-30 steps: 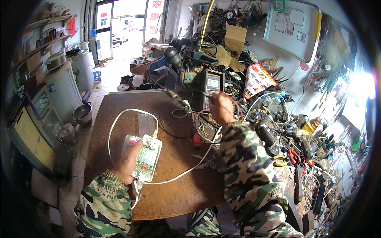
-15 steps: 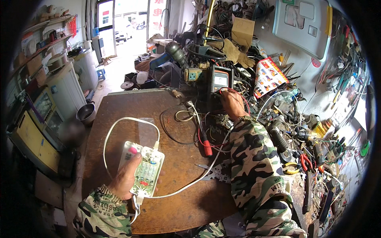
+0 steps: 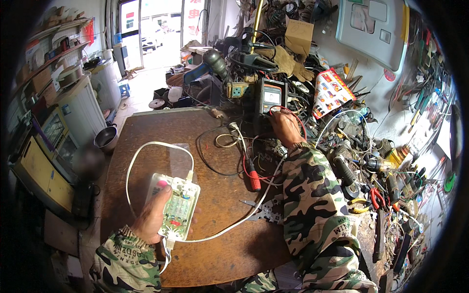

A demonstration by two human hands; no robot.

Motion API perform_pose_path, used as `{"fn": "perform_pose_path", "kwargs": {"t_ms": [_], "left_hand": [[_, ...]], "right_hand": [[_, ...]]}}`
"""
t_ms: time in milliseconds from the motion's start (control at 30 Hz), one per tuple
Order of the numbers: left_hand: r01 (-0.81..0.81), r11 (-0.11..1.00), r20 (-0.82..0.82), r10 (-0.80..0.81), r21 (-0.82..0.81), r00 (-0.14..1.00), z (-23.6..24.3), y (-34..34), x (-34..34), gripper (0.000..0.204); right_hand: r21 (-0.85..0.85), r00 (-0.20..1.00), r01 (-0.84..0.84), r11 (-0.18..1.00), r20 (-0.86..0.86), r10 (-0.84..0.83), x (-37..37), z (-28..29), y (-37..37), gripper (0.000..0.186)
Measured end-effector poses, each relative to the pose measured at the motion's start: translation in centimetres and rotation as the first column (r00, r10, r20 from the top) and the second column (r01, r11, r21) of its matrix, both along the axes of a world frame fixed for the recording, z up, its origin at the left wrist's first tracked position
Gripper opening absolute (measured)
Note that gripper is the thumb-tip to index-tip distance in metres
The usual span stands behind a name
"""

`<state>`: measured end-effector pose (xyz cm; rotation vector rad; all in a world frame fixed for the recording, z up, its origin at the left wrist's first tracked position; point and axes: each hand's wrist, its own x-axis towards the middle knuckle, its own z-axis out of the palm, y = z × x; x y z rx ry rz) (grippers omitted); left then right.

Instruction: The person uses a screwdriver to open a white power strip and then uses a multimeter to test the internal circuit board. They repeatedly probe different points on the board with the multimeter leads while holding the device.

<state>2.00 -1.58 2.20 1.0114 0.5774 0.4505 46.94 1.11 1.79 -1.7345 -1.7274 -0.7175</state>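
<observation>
My left hand [image 3: 152, 215] grips an opened white plastic case [image 3: 193, 191] with a green circuit board [image 3: 180, 206] inside, thumb pressed on its face near a pink round spot. A white cord [image 3: 129, 171] leaves the case's top, loops left and passes behind my hand; another white cable [image 3: 244, 220] runs from its lower end rightward across the table. At the far side, my right hand [image 3: 286, 126] reaches a dark multimeter [image 3: 272, 93] with a lit display. Its fingers are closed at the meter's lower front; the part beneath them is hidden. A red lead curves over the hand.
The brown wooden table [image 3: 220, 259] bears a red-handled probe [image 3: 254, 179], a white plug [image 3: 235, 128] with tangled wires, and a flat metal piece [image 3: 268, 211]. Tools, including red-handled pliers [image 3: 376, 198], and cables crowd the right side. A pot [image 3: 106, 139] stands left of the table.
The left hand and the case have shifted slightly left and down. My right hand stays at the multimeter's front with barely any movement.
</observation>
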Motion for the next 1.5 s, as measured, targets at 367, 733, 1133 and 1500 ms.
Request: {"fn": "perform_pose_path", "kwargs": {"t_ms": [367,733,1133,1500], "left_hand": [[-0.011,1.000,0.071,0.013,-0.027,0.997,-0.8,0.1,0.3,0.055],[-0.127,0.991,0.154,0.118,0.049,0.981,-1.5,1.1,-0.2,0.056],[-0.171,0.985,0.123,0.170,-0.004,0.978,-1.6,1.0,-0.2,0.057],[-0.171,0.985,0.080,0.169,0.030,0.982,-1.5,1.1,-0.2,0.062]], "right_hand": [[0.202,-0.114,-0.175,0.964,-0.976,0.184,-6.8,5.5,-3.3,0.029],[0.031,0.624,-0.282,0.959,-0.753,0.208,-24.7,1.0,-7.4,0.053],[-0.290,0.751,-0.575,0.765,-0.558,0.353,-23.4,0.3,-9.7,0.023],[-0.234,0.723,-0.562,0.794,-0.605,0.333,-23.6,-1.7,-9.0,0.018]]}}
